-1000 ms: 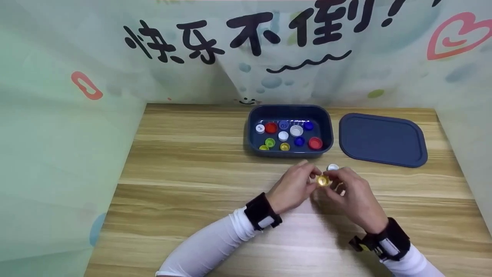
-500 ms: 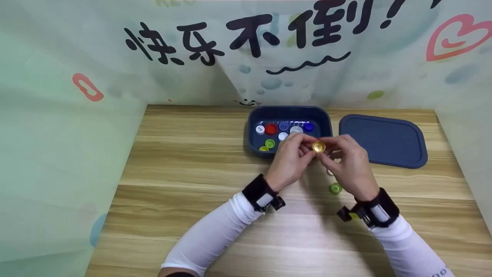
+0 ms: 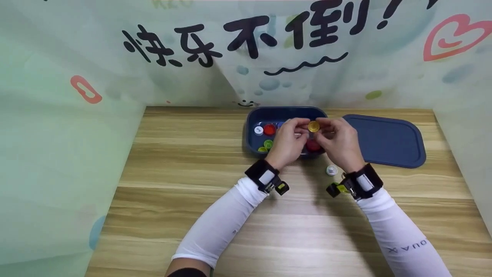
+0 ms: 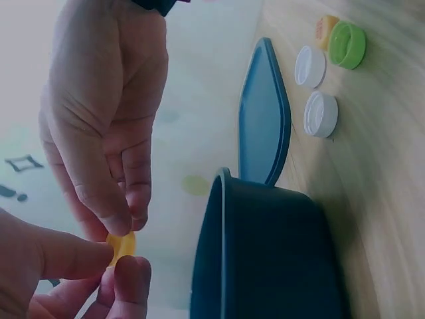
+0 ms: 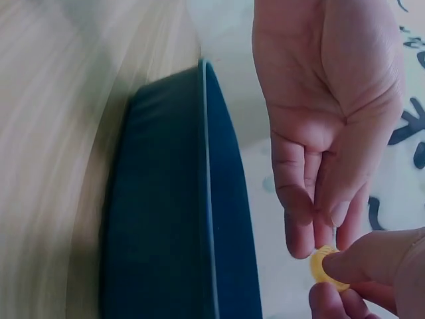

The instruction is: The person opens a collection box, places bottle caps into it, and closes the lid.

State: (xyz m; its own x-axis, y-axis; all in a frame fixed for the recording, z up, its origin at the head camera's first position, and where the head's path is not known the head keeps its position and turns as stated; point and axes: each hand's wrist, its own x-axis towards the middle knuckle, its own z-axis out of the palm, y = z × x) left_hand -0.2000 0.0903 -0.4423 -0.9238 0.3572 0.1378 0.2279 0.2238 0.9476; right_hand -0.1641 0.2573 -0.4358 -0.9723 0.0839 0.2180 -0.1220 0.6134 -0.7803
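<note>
Yellow cap (image 3: 314, 126): 1, pinched by 2 hands

Right of centre in the frame, higher than the rim of the blue box (image 3: 286, 112). Left hand (image 3: 289, 141) and right hand (image 3: 341, 144) each grasp it by fingertips, likely to steady so small a piece. Blue lid (image 3: 388, 142), 1: right of the blue box, presumably for access. Upper right, left wrist view: 2 white caps (image 4: 321, 115), 1 green cap (image 4: 347, 45), 1 orange cap (image 4: 325, 31). Inside, 6 boxed caps (image 3: 269, 129) show; hands hide any others.
</note>
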